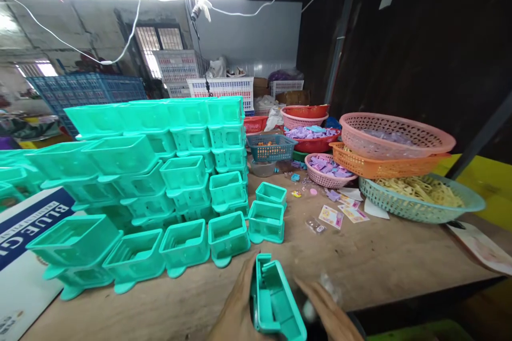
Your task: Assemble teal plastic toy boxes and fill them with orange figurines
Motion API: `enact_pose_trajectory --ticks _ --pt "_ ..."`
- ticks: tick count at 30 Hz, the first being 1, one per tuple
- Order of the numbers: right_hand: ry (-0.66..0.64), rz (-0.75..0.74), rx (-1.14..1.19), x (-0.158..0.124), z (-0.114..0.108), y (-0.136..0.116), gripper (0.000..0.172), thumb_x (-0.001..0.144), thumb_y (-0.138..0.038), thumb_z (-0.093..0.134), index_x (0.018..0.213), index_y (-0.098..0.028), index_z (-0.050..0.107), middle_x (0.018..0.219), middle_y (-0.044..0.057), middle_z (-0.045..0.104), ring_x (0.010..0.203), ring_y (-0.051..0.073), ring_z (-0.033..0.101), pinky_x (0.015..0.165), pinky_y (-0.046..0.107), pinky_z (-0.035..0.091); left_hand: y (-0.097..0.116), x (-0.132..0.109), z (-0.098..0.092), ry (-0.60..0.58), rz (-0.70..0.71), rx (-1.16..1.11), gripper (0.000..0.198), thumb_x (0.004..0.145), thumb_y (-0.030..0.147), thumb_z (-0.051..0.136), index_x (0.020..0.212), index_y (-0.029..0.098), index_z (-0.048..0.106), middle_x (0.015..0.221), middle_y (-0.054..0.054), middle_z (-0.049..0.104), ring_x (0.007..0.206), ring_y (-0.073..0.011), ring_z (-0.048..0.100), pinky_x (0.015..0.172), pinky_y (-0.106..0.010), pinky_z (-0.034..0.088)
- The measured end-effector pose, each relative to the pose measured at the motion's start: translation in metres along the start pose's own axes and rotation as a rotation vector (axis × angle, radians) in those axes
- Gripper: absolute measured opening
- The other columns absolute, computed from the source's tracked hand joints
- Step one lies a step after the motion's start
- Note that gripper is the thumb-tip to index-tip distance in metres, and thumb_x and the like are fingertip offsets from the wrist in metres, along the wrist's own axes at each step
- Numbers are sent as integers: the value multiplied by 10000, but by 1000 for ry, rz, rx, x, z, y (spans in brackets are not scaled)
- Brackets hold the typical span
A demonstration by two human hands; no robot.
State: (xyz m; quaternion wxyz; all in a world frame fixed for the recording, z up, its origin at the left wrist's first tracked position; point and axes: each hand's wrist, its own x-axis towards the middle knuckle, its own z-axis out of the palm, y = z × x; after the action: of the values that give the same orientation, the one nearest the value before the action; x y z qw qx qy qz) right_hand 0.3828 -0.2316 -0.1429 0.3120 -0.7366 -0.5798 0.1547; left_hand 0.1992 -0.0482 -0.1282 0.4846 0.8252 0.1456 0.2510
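Observation:
A teal plastic box point(276, 298) is tilted at the bottom centre, its open side and inner ledges facing me. My left hand point(237, 306) is wrapped round the left side of this box. Just right of the box is my right hand point(330, 306), blurred, with small whitish, blurred bits beside its fingers; whether it grips them cannot be made out. Beyond my hands, single teal boxes point(229, 234) stand in a row at the front of a tall stack of similar teal boxes point(186, 173).
Baskets with purple pieces point(330, 178) and pale yellow strips point(422, 213) stand at the right, beneath a pink basket point(396, 152). Printed cards point(331, 217) and small parts lie on the wooden table point(312, 256). A white and blue carton point(30, 282) is at the left edge.

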Motion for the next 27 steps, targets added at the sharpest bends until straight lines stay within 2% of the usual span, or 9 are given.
enact_pose_trajectory --ticks 3,5,7,10,15,19,21,24,27 --pt "-148 52 41 20 -14 -22 1289 602 -318 955 1677 -247 247 1712 181 274 1568 427 263 1253 601 292 9 4 -2 -46 13 -34 1220 570 228 922 1598 291 268 1606 -134 424 1479 -434 432 1268 -612 333" --pt "-256 71 81 31 -21 -39 1393 574 -311 957 1695 -264 131 1737 173 197 1594 426 179 1262 667 176 10 6 -5 -88 1 -46 1231 555 235 927 1592 284 266 1609 -134 413 1475 -438 429 1269 -616 328" --pt "-323 78 120 38 -27 -50 1398 569 -295 942 1698 -274 118 1739 168 210 1597 433 177 1257 702 108 10 5 -12 -128 -37 -52 1229 575 255 933 1594 282 246 1614 -136 403 1477 -427 429 1270 -596 341" --pt "-315 76 149 40 -28 -52 1334 550 -301 930 1678 -240 221 1713 190 296 1582 452 235 1260 705 125 13 3 -24 -187 -104 -83 1236 595 347 967 1588 278 235 1627 -141 383 1497 -405 411 1264 -574 363" --pt "-183 65 174 31 -18 -49 1192 605 -335 898 1626 -234 291 1643 200 423 1532 428 366 1249 665 244 26 4 -33 -205 -136 -110 1227 575 465 998 1548 267 278 1590 -143 431 1463 -381 462 1239 -567 395" --pt "-263 84 190 29 -16 -50 1275 644 -317 870 1676 -278 121 1691 188 343 1561 445 295 1236 735 159 30 7 -29 -181 -121 -87 1209 555 452 1004 1520 252 303 1561 -149 455 1449 -390 471 1230 -567 399" --pt "-308 73 194 30 -19 -49 1260 668 -306 844 1683 -301 96 1711 171 306 1572 449 264 1237 741 137 31 8 -28 -174 -114 -98 1195 558 467 1001 1506 244 308 1547 -155 458 1438 -392 477 1222 -567 404" --pt "-317 42 192 32 -26 -50 1179 689 -333 814 1672 -288 165 1713 169 295 1573 442 266 1244 707 186 31 7 -27 -169 -106 -106 1185 544 468 1007 1488 249 326 1522 -146 471 1409 -388 501 1204 -560 423" --pt "-315 -10 167 32 -30 -54 1140 636 -339 832 1630 -256 280 1670 180 363 1552 434 314 1245 669 238 30 5 -27 -163 -110 -82 1194 540 419 1011 1496 261 313 1501 -132 479 1382 -378 524 1180 -543 450"
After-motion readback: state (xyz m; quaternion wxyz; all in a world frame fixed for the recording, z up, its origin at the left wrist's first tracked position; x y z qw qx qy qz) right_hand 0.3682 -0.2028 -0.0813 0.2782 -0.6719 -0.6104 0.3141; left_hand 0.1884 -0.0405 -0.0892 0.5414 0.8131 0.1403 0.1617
